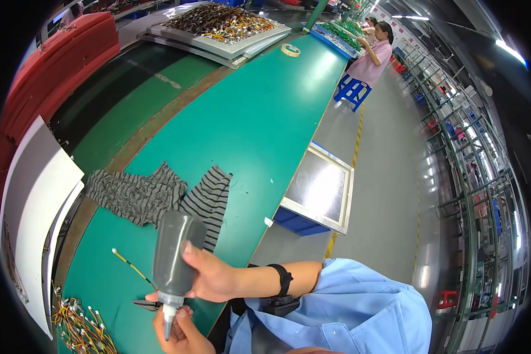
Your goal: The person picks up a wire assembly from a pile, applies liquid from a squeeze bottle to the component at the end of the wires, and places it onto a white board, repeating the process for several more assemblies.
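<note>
At seven o'clock a grey bottle [174, 253] is pointing nozzle-down, the right hand [212, 276] clamping its fingers on it. At the bottle's six, the left hand [186, 337] is curling, grip unclear; at its eleven, crumpled cloth [137, 193] is lying on the worktop [236, 118].

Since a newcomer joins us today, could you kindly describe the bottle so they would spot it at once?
On the long green table lies striped grey cloth. In front of it, the right hand holds the bottle. Its dark grey body, pale neck and downward nozzle set it apart from the cloth and bunched wires.
</note>
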`<action>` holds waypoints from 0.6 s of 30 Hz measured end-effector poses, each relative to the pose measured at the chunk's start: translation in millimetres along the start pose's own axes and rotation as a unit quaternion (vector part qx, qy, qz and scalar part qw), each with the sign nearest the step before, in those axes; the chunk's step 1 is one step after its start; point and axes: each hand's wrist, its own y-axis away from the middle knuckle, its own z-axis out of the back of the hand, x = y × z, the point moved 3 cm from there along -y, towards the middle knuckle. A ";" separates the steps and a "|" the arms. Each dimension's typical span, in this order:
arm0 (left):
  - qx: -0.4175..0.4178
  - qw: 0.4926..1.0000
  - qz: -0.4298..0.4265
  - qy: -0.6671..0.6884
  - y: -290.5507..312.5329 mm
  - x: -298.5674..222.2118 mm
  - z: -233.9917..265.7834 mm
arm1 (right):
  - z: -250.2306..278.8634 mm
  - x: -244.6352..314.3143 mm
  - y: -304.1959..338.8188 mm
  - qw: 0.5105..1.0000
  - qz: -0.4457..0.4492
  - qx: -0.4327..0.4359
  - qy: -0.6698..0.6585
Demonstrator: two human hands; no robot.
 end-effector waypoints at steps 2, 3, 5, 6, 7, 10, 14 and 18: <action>0.008 1.000 0.008 0.006 2.4 4.4 5.1 | 0.5 1.5 -0.6 0.999 -0.011 -0.004 -0.045; 0.020 1.000 -0.001 0.009 2.6 6.1 6.4 | 3.7 5.9 -0.8 0.999 0.036 -0.014 -0.013; 0.043 0.999 -0.022 0.015 4.1 6.2 8.9 | 6.0 16.2 0.4 0.990 0.130 -0.031 0.051; 0.037 0.999 -0.022 0.014 3.5 2.4 7.1 | 3.3 19.3 -0.5 0.991 0.124 -0.028 0.050; 0.027 0.999 -0.021 0.017 2.4 -2.9 2.3 | 3.0 26.9 0.4 0.980 0.176 -0.087 0.040; 0.004 0.999 -0.024 0.024 1.4 -14.1 -3.5 | 9.3 45.6 4.1 0.974 0.204 -0.100 0.003; 0.013 0.999 -0.023 0.020 5.8 -11.3 1.2 | 12.1 48.8 13.8 0.985 0.153 -0.044 -0.061; -0.049 0.988 -0.129 0.064 3.2 -14.9 8.9 | 10.6 47.6 22.1 0.982 0.138 -0.115 -0.063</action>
